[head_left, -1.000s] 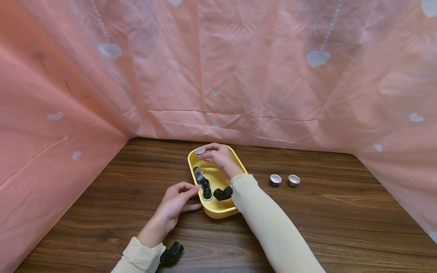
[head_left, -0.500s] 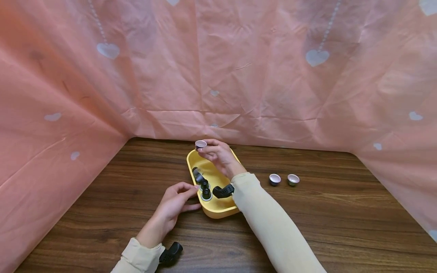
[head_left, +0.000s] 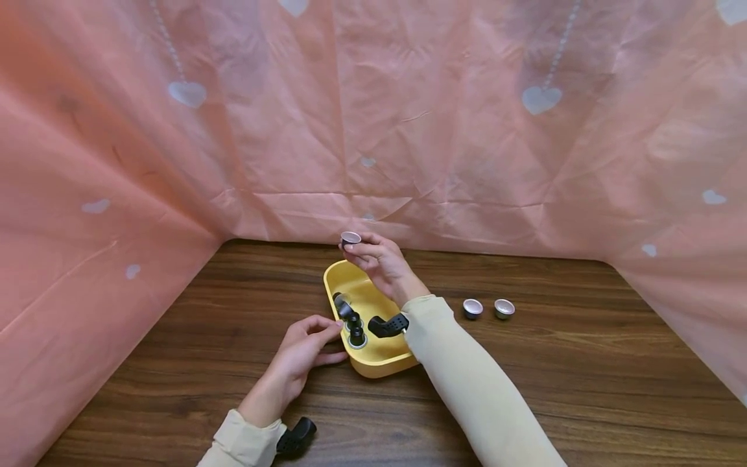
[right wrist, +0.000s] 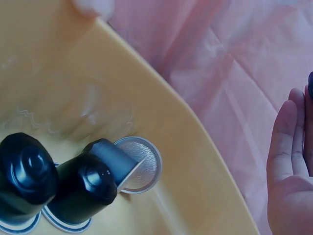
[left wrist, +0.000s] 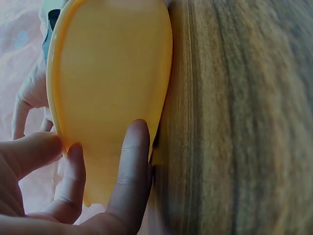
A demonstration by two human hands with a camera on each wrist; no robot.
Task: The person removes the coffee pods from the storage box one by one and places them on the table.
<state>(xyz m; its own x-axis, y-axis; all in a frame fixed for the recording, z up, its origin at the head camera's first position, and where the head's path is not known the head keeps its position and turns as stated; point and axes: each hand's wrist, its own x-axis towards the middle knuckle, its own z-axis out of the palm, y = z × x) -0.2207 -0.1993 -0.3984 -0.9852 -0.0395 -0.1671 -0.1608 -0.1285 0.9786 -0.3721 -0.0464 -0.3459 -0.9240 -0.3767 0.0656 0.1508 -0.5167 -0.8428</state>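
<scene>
Capsule (head_left: 350,239), one, pinched in right hand (head_left: 386,264), raised by the far end of the tray (head_left: 379,369), whose rim the left hand (head_left: 300,350) grips: apparently a carrying step, next move calling for firm pinch and steady tray.

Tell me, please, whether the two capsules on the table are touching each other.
Apart: the head view shows wooden table between the left capsule and the right capsule.

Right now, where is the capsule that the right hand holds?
In the head view, the capsule is just left of center, held by the right hand, and appears just above the far rim of the yellow tray.
</scene>
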